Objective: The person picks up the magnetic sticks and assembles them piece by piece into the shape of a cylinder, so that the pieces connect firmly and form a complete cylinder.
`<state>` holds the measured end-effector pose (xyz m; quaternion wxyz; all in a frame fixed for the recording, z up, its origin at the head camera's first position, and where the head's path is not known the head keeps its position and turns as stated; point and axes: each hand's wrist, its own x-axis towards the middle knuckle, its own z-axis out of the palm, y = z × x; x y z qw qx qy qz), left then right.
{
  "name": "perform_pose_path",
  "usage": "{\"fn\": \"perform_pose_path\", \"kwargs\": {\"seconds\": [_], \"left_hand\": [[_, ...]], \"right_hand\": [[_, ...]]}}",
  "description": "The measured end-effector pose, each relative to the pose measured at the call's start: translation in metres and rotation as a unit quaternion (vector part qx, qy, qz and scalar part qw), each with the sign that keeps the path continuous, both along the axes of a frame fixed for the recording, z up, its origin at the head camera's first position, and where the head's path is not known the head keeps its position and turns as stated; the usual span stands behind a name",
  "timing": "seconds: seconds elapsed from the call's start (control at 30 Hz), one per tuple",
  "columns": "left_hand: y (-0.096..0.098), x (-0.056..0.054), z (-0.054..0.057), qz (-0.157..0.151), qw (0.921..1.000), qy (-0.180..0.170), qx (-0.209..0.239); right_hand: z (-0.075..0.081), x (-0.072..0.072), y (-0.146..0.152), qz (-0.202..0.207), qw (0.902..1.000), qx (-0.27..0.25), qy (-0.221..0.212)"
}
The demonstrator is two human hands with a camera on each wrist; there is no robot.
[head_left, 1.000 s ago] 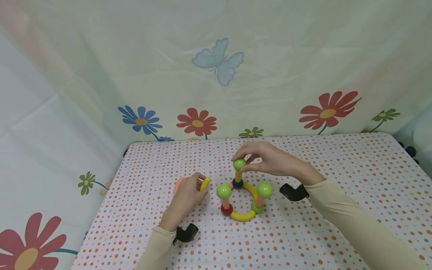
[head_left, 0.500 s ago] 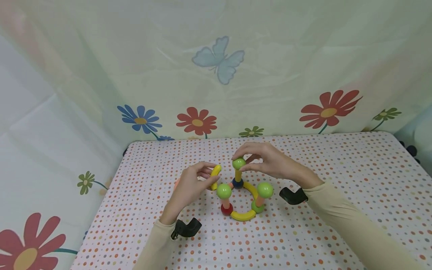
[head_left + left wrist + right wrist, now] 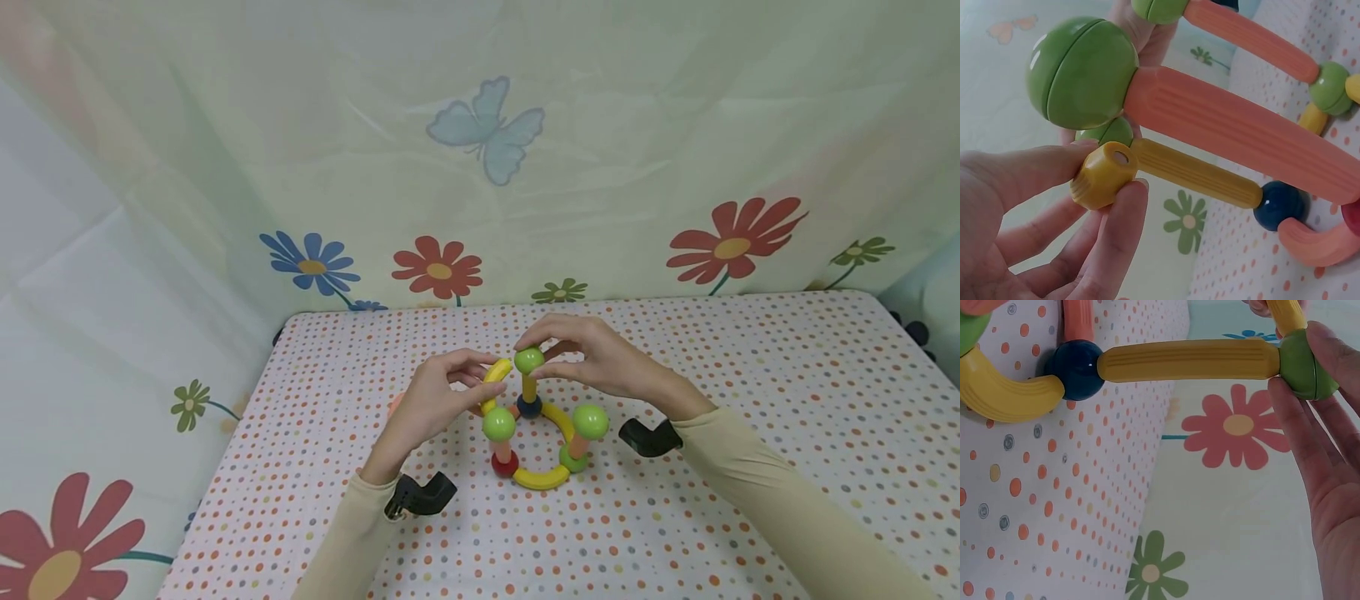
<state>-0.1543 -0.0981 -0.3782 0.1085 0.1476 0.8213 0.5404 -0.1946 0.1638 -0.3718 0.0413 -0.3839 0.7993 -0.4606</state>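
Observation:
My left hand (image 3: 438, 396) pinches a curved yellow magnetic stick (image 3: 1102, 178) between thumb and fingers, beside the rear post. My right hand (image 3: 596, 357) holds the green ball (image 3: 1300, 365) topping that post. Its straight yellow stick (image 3: 1191, 360) stands upright on a dark blue ball (image 3: 1079, 370). In the right wrist view the curved stick's end appears to meet the green ball. Two salmon posts stand in front, capped with a left green ball (image 3: 498, 425) and a right green ball (image 3: 590, 422). Curved sticks and balls form a ring below.
A red ball (image 3: 505, 463) and a smaller green ball (image 3: 573, 458) sit at the front posts' feet, joined by a curved yellow stick (image 3: 542, 478). A salmon piece (image 3: 395, 403) lies partly hidden behind my left hand. The dotted tabletop (image 3: 720, 367) ends at a flowered curtain (image 3: 600, 208).
My left hand has moved right and away from me, carrying the curved yellow stick up to the rear post's top. The right hand keeps its hold on the green ball.

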Motion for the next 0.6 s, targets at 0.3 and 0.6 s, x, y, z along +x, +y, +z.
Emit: {"fn": "perform_pose_path", "kwargs": {"seconds": [0.3,0.6], "left_hand": [[0.0,-0.004,-0.001,-0.014,0.9992,-0.019,0.031],[-0.001,-0.007,-0.002,-0.031,0.9949,-0.059,0.075]], "right_hand": [[0.001,0.0,0.0,0.0,1.0,-0.003,-0.009],[0.029,0.01,0.008,-0.021,0.9971,0.063,0.039]]}}
